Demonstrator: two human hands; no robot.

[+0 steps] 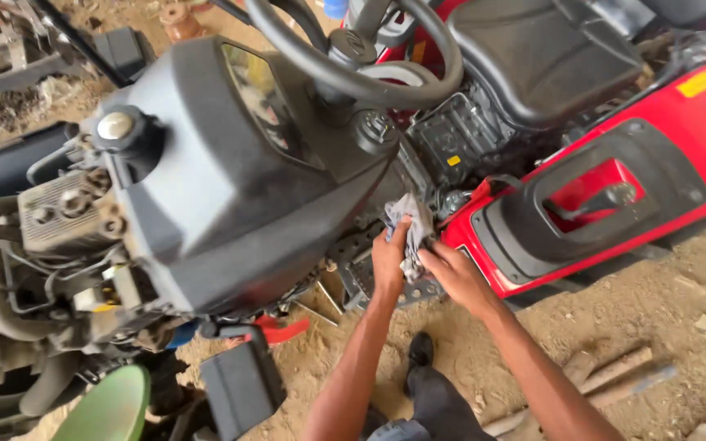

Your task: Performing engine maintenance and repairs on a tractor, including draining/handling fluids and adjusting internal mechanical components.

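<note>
— Holding anything, those two?
— Both grip one grey rag [410, 224]: left hand [388, 260] closed on its lower edge, right hand [455, 273] pinching its side.
— Where?
— Pressed against the tractor's frame, beneath the steering wheel [361, 49], beside the red fender [614, 163]. Possibly wiping a bracket; it's hidden.

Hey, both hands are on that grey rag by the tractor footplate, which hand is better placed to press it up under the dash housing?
Probably the left hand: it grips the grey rag from below, nearest the dark dash housing. The right hand pinches the rag's lower edge, nearer the red fender.
</note>
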